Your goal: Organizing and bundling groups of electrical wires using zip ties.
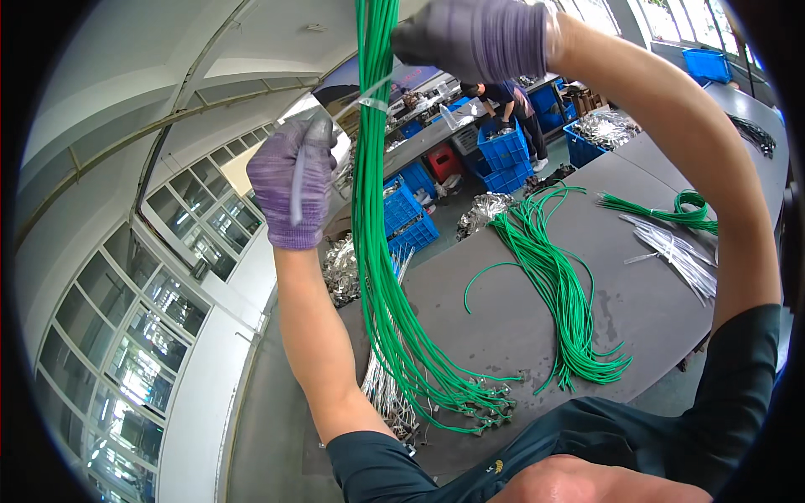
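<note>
A long bundle of green wires (373, 218) hangs upright in front of me, its top running out of view. Small metal ends at its bottom rest on the table. A whitish cable tie (374, 104) circles the bundle high up. My left hand (291, 180), in a purple glove with grey fingertips, is closed left of the bundle, and a pale strip of the tie sticks out of the fist. My right hand (478, 40), gloved alike and slightly blurred, is curled against the bundle's right side above the tie. What its fingers grip is hidden.
On the grey table (444, 310) lie a second green wire bundle (558, 293), loose white cable ties (675, 256) and a coiled green bundle (662, 211). White wires (381, 386) lie at left. Blue crates (503, 155) and another person (516, 109) are beyond.
</note>
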A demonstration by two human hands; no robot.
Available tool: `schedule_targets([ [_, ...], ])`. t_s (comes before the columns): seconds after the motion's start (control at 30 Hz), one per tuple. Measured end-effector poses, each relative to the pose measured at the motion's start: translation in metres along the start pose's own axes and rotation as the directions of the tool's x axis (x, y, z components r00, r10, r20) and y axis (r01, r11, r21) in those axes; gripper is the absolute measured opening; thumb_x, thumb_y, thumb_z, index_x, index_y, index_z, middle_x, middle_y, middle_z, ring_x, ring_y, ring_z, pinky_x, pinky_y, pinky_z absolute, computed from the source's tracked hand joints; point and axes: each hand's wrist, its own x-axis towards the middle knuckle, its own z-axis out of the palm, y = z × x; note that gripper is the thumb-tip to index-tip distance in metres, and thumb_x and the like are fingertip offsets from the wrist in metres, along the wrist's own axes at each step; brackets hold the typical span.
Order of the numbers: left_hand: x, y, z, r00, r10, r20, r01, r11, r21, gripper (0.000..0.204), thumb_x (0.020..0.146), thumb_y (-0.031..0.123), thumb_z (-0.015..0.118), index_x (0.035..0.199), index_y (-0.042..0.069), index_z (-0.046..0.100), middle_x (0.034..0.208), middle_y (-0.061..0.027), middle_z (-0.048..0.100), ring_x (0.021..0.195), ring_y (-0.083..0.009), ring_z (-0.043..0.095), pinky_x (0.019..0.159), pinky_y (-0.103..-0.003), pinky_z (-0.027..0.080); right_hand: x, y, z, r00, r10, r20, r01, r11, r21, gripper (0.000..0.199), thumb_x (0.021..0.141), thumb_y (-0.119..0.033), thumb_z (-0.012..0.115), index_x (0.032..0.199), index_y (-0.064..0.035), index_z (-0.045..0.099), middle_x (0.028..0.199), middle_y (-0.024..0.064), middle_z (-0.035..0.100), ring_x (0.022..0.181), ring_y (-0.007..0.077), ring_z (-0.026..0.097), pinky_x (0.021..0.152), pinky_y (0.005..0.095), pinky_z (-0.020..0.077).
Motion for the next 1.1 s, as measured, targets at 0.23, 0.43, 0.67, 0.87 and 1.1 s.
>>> schedule_targets([
  [0.23,0.009,0.007,0.011,0.941,0.013,0.337,0.325,0.234,-0.916,0.038,0.09,0.042,0.049,0.093,0.007,0.064,0.102,-0.022,0.061,0.035,-0.0062,0.037,0.036,-0.019,0.03,0.005,0.013,0.034,0.991,-0.017,-0.131,0.058,0.945,0.321,0.023,0.073,-0.011,0.056,0.095,-0.0036,0.054,0.079,0.014,0.053,0.066,0.032,0.057,0.055,0.0406,0.0466],
  [0.43,0.008,0.013,0.013,0.952,0.103,0.287,0.275,0.118,-0.954,0.037,0.091,0.041,0.047,0.097,0.009,0.063,0.103,-0.0158,0.063,0.034,-0.0069,0.033,0.034,-0.02,0.027,0.004,0.008,0.008,0.974,-0.071,-0.217,0.12,0.967,0.223,0.024,0.071,-0.009,0.058,0.094,-0.0019,0.054,0.081,0.0143,0.053,0.067,0.0323,0.057,0.057,0.0404,0.0472],
  [0.67,0.011,0.021,0.012,0.926,-0.041,0.375,0.377,0.108,-0.92,0.032,0.087,0.042,0.055,0.09,0.01,0.061,0.08,-0.0054,0.061,0.036,-0.008,0.033,0.036,-0.019,0.026,-0.008,-0.021,0.0,0.883,0.033,-0.469,0.334,0.657,0.676,0.018,0.083,-0.017,0.051,0.084,-0.0001,0.057,0.077,0.0146,0.061,0.069,0.0273,0.059,0.064,0.0329,0.0481],
  [0.87,0.01,0.026,0.012,0.886,-0.237,0.399,0.456,0.284,-0.843,0.031,0.087,0.037,0.056,0.074,0.01,0.051,0.057,0.0019,0.038,0.04,-0.0068,0.028,0.034,-0.021,0.02,0.007,-0.017,0.004,0.997,0.076,-0.02,-0.02,0.488,0.873,0.012,0.082,-0.008,0.055,0.09,0.0007,0.053,0.073,0.0146,0.055,0.064,0.0256,0.058,0.057,0.033,0.046],
  [1.1,0.003,0.046,0.007,0.96,-0.104,0.259,0.263,0.651,-0.712,0.03,0.085,0.032,0.06,0.076,0.005,0.052,0.058,0.0006,0.042,0.044,-0.006,0.033,0.038,-0.021,0.024,-0.006,-0.013,-0.022,0.993,-0.026,-0.113,0.086,0.818,0.569,0.017,0.09,-0.016,0.047,0.088,0.0009,0.049,0.064,0.0132,0.05,0.06,0.0241,0.053,0.057,0.0334,0.0439],
])
